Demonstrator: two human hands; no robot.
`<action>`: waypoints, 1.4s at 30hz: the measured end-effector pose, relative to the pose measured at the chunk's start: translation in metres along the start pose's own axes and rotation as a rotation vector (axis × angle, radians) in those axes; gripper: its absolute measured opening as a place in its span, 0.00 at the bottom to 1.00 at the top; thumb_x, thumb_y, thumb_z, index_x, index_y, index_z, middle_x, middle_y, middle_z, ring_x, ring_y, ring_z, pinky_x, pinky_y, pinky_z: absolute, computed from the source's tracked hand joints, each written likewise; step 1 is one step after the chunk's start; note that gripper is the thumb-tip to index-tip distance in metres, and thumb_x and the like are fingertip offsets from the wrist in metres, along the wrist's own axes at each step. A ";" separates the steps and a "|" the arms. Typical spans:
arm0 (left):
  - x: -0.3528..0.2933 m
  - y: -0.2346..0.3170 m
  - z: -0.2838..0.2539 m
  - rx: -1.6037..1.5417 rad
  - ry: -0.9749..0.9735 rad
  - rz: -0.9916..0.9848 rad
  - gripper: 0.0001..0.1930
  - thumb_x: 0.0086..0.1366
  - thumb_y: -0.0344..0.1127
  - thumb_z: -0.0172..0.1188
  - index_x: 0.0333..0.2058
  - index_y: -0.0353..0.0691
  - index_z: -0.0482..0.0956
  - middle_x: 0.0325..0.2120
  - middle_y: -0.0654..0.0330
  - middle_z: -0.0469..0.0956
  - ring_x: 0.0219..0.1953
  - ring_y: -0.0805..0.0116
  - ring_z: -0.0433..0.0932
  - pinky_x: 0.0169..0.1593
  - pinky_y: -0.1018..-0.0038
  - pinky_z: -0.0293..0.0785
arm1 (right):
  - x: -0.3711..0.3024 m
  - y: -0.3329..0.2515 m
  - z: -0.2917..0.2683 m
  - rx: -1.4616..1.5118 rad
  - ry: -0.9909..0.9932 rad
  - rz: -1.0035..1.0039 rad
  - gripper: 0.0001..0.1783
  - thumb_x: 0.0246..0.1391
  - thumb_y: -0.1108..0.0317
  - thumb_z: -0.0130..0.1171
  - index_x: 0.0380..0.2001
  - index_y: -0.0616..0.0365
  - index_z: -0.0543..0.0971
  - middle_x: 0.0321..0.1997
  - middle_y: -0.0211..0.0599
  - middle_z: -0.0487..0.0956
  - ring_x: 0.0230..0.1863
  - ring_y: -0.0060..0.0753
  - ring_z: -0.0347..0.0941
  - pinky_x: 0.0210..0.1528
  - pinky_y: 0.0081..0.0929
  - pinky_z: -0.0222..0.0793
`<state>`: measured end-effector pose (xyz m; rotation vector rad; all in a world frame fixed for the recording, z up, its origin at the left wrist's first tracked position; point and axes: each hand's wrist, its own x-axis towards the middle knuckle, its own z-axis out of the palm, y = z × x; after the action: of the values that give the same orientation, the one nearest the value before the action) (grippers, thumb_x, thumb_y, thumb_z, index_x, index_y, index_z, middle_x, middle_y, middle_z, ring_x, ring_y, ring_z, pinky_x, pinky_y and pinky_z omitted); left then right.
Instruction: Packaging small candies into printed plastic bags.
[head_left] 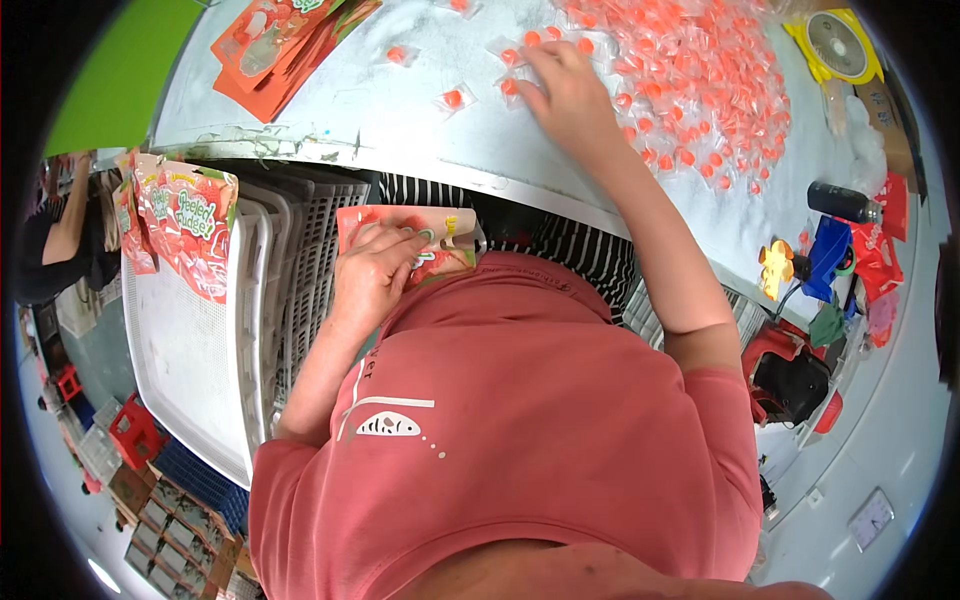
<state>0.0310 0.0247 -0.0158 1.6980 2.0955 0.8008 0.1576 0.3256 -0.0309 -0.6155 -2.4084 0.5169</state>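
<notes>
At the table's near edge, my left hand (378,262) grips a pink-and-red candy pouch (452,232) in front of my lap. The fingers lie across the pouch's printed front, and its mouth points to the right. My right hand (568,92) is stretched out over the white table (400,125), thumb and fingers apart. Its fingertips are down among a few clear-wrapped red candies (510,57). To the right of that hand spreads a big heap of the same wrapped candies (690,90). One loose wrapped candy (453,98) lies a little left of the hand.
A stack of flat red pouches (290,50) rests at the table's far left. White plastic crates (190,350) stand at my left, with filled pouches (190,220) on top. A yellow fan (836,46), a dark bottle (843,203) and coloured bags (877,260) are along the right side.
</notes>
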 end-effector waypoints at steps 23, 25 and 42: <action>-0.008 -0.004 0.015 -0.055 0.110 0.063 0.11 0.54 0.24 0.62 0.38 0.39 0.85 0.34 0.58 0.82 0.39 0.58 0.79 0.43 0.65 0.77 | 0.007 -0.021 0.015 -0.050 -0.039 -0.067 0.22 0.56 0.62 0.64 0.53 0.57 0.78 0.58 0.45 0.73 0.46 0.41 0.77 0.50 0.35 0.74; -0.009 -0.004 0.015 -0.053 0.110 0.067 0.11 0.54 0.24 0.62 0.38 0.39 0.85 0.34 0.58 0.82 0.39 0.58 0.80 0.43 0.65 0.77 | 0.014 -0.039 0.030 -0.057 -0.019 -0.144 0.26 0.56 0.59 0.64 0.56 0.56 0.76 0.62 0.49 0.70 0.48 0.42 0.77 0.53 0.35 0.74; -0.012 -0.003 0.012 -0.049 0.061 -0.031 0.13 0.54 0.24 0.62 0.39 0.40 0.85 0.37 0.58 0.83 0.41 0.58 0.80 0.45 0.65 0.77 | 0.092 -0.026 0.114 -0.036 -0.115 0.082 0.30 0.58 0.60 0.56 0.62 0.61 0.68 0.67 0.58 0.62 0.67 0.62 0.57 0.66 0.58 0.55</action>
<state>0.0380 0.0156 -0.0280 1.6316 2.1187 0.8977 0.0128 0.3291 -0.0624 -0.7207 -2.5142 0.5580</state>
